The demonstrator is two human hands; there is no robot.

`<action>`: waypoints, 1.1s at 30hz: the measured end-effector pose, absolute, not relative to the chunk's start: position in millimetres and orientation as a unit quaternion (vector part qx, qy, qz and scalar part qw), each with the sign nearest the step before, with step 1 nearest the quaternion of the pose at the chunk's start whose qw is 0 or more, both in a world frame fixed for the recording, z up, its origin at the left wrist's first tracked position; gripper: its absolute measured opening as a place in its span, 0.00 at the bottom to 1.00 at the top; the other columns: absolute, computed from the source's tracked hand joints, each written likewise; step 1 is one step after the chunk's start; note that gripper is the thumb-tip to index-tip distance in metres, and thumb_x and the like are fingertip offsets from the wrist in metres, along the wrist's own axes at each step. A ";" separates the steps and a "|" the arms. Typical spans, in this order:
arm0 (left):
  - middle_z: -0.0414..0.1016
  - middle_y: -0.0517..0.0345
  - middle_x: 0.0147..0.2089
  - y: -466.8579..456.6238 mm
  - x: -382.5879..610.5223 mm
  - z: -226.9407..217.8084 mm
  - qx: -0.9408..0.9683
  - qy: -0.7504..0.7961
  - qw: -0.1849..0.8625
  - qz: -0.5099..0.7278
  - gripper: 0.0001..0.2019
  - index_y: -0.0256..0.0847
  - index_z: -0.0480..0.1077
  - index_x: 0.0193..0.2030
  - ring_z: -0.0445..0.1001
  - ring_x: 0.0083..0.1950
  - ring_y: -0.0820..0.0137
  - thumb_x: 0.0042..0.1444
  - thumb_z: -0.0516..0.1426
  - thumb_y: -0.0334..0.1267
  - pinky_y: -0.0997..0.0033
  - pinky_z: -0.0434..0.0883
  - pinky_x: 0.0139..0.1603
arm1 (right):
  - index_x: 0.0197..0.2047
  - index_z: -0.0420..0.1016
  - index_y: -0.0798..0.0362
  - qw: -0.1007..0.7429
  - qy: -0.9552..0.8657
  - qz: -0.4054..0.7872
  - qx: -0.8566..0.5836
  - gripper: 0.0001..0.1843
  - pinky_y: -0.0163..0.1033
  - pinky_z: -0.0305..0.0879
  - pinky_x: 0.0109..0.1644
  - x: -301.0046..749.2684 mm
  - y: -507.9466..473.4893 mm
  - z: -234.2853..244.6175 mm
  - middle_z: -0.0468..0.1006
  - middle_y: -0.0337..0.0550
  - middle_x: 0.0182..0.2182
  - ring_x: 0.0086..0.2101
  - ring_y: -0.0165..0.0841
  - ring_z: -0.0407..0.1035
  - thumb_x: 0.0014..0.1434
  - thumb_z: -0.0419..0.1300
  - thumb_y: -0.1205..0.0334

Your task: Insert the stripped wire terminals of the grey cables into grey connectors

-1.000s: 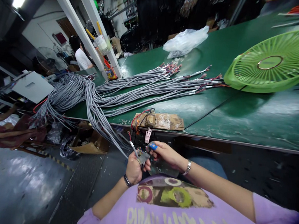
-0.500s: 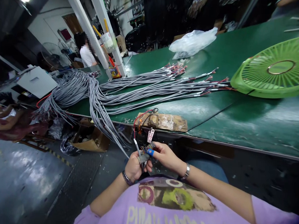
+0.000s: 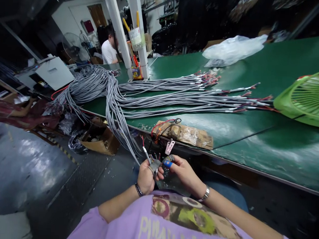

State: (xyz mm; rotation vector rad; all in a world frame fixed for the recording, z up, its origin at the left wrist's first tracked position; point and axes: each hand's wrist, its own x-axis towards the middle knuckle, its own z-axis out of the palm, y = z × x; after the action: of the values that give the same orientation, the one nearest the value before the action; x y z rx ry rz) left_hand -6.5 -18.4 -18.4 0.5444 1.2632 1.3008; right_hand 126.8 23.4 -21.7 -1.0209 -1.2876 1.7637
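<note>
My left hand [image 3: 146, 178] is closed around a grey cable [image 3: 145, 153] whose white-sleeved end with red and dark wires points upward. Grey wrapping covers its thumb. Thin coloured wire ends [image 3: 155, 156] fan out just above that thumb. Close by on the right, my right hand [image 3: 184, 172] has its thumb and index finger pressed together, blue tape on the thumb and dark wrapping on the finger. What sits in that pinch is too small to make out. A pink clip [image 3: 169, 147] hangs above the hands at the bench edge.
On the green bench [image 3: 242, 136] lie long bundles of grey cables [image 3: 175, 102], some drooping over the front edge. A wooden block [image 3: 191, 134] with red and black leads, a green fan [image 3: 306, 98] and a plastic bag [image 3: 233, 50] rest there too. Another person [image 3: 109, 51] is behind the posts.
The view has swung, so the bench things sit differently in the picture. My right fingers have drawn slightly away from the wire ends; my left hand keeps its grip on the cable.
</note>
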 end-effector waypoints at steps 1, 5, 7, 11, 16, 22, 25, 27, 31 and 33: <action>0.70 0.62 0.18 -19.0 -6.8 -19.0 0.241 0.542 0.582 0.556 0.16 0.37 0.65 0.29 0.64 0.13 0.78 0.43 0.61 0.47 0.80 0.50 0.13 | 0.27 0.66 0.54 0.355 -0.494 0.687 -0.397 0.18 0.34 0.54 0.27 127.2 24.2 -21.2 0.67 0.36 0.22 0.22 0.25 0.57 0.48 0.62 0.47; 0.69 0.63 0.17 -22.4 -6.4 -20.5 0.266 0.553 0.576 0.540 0.17 0.38 0.65 0.28 0.63 0.12 0.79 0.44 0.61 0.50 0.80 0.49 0.13 | 0.33 0.68 0.55 0.328 -0.493 0.708 -0.384 0.20 0.34 0.55 0.26 126.8 27.1 -14.0 0.69 0.36 0.22 0.23 0.26 0.60 0.49 0.61 0.45; 0.68 0.63 0.16 -23.4 -5.7 -20.4 0.282 0.556 0.579 0.526 0.17 0.38 0.64 0.28 0.63 0.12 0.78 0.45 0.60 0.51 0.79 0.50 0.13 | 0.35 0.67 0.54 0.306 -0.499 0.732 -0.349 0.20 0.35 0.56 0.26 124.5 26.9 -8.7 0.71 0.37 0.20 0.22 0.29 0.64 0.50 0.60 0.45; 0.69 0.63 0.16 -23.5 -4.9 -20.0 0.306 0.548 0.589 0.509 0.17 0.38 0.64 0.27 0.64 0.12 0.78 0.45 0.60 0.50 0.80 0.50 0.13 | 0.33 0.65 0.53 0.290 -0.484 0.769 -0.302 0.19 0.36 0.57 0.25 118.0 23.7 -0.8 0.71 0.36 0.15 0.18 0.31 0.66 0.51 0.60 0.45; 0.69 0.62 0.16 -22.9 -4.1 -21.2 0.303 0.548 0.585 0.516 0.18 0.38 0.64 0.26 0.64 0.12 0.78 0.44 0.61 0.51 0.80 0.50 0.13 | 0.29 0.64 0.53 0.328 -0.481 0.736 -0.347 0.20 0.36 0.56 0.23 114.1 19.9 2.2 0.68 0.34 0.14 0.16 0.29 0.63 0.48 0.61 0.44; 0.69 0.64 0.17 -22.2 -1.0 -21.9 0.290 0.551 0.567 0.538 0.18 0.38 0.63 0.28 0.64 0.13 0.79 0.44 0.61 0.52 0.80 0.50 0.12 | 0.29 0.59 0.50 0.341 -0.467 0.733 -0.359 0.22 0.36 0.54 0.22 111.9 15.8 2.2 0.66 0.32 0.14 0.15 0.28 0.61 0.48 0.59 0.41; 0.69 0.64 0.18 -22.1 -1.1 -22.3 0.292 0.550 0.558 0.549 0.18 0.38 0.63 0.29 0.63 0.13 0.79 0.45 0.61 0.51 0.81 0.50 0.12 | 0.30 0.60 0.51 0.333 -0.469 0.738 -0.352 0.23 0.36 0.54 0.23 113.2 16.0 2.2 0.67 0.33 0.15 0.17 0.28 0.63 0.48 0.59 0.40; 0.69 0.64 0.18 -22.4 -1.9 -22.8 0.294 0.549 0.552 0.555 0.18 0.38 0.63 0.29 0.63 0.13 0.80 0.46 0.60 0.51 0.81 0.51 0.12 | 0.30 0.60 0.52 0.330 -0.469 0.745 -0.340 0.22 0.35 0.54 0.24 115.0 16.7 1.0 0.68 0.33 0.16 0.18 0.28 0.64 0.49 0.59 0.41; 0.68 0.65 0.18 -23.7 -2.8 -24.0 0.296 0.549 0.548 0.558 0.18 0.38 0.62 0.28 0.63 0.13 0.80 0.46 0.61 0.51 0.82 0.50 0.12 | 0.29 0.62 0.53 0.350 -0.467 0.734 -0.348 0.22 0.35 0.54 0.25 118.0 18.4 -6.6 0.69 0.34 0.17 0.18 0.27 0.63 0.48 0.60 0.41; 0.69 0.65 0.18 -24.2 -2.6 -24.5 0.292 0.549 0.546 0.562 0.18 0.38 0.62 0.28 0.63 0.13 0.80 0.45 0.62 0.51 0.82 0.50 0.12 | 0.28 0.64 0.53 0.366 -0.468 0.718 -0.363 0.22 0.35 0.54 0.25 118.4 19.3 -12.0 0.69 0.34 0.17 0.19 0.26 0.62 0.47 0.61 0.42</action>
State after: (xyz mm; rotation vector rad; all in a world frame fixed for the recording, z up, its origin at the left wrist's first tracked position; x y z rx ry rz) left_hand -2.6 -24.2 -24.5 0.6917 1.3030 1.3316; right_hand 118.4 19.3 -12.0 -0.9332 -1.2033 1.8462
